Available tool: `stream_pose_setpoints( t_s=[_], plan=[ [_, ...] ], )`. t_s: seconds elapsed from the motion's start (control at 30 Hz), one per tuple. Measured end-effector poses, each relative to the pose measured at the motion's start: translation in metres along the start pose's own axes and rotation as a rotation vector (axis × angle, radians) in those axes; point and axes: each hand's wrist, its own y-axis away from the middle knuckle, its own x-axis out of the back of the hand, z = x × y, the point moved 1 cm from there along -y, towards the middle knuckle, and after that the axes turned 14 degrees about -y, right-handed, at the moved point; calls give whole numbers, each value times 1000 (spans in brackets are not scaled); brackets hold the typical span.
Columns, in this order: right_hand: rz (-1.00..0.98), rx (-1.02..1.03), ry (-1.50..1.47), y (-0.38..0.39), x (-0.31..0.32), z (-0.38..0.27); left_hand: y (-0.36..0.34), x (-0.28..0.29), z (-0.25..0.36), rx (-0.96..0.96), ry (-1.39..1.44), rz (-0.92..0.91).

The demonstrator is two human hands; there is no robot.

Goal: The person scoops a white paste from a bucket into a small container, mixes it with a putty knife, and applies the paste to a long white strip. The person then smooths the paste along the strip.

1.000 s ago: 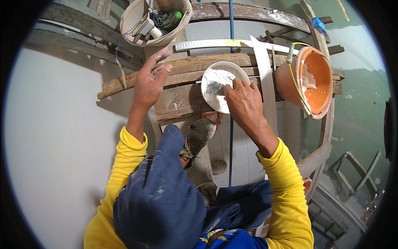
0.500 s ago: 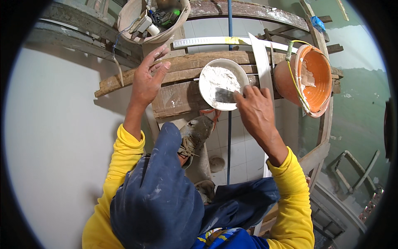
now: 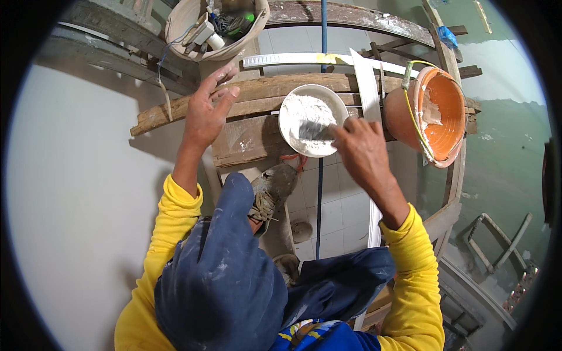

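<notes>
My right hand (image 3: 364, 146) grips a putty knife (image 3: 314, 130) by its handle, which the fingers mostly hide. The dark blade lies in the white powdery plaster (image 3: 305, 110) inside a round white bowl (image 3: 335, 97). That bowl rests on the wooden planks (image 3: 252, 136) in front of me. To the left of the bowl, my left hand (image 3: 211, 111) is raised with thumb and fingers apart, holding nothing, near the planks' left part.
An orange bucket (image 3: 404, 114) smeared with plaster leans at the right. At the upper left stands a pale tub (image 3: 175, 35) of tools. White strips (image 3: 367, 82) lie across the planks. A blue pole (image 3: 320, 199) runs down past them, with a tiled floor (image 3: 344, 199) below.
The putty knife's blade has shifted slightly left in the plaster and looks blurred by motion. My left hand stays nearly still. The whole view has shifted a little.
</notes>
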Motion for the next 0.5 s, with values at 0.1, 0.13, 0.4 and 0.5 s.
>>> stream_pose_setpoints(
  t_s=[0.1,0.13,0.4,0.5],
  plan=[
    [-18,-53,79,14,-1,1,-2,-6,1,-20,50,5],
    [23,-101,40,22,7,5,-2,-6,0,-17,38,1],
    [531,-608,-76,87,142,82,-6,0,-16,30,-8,-9],
    [478,-716,166,101,150,157,-9,-5,-11,-13,-52,-18]
  ],
)
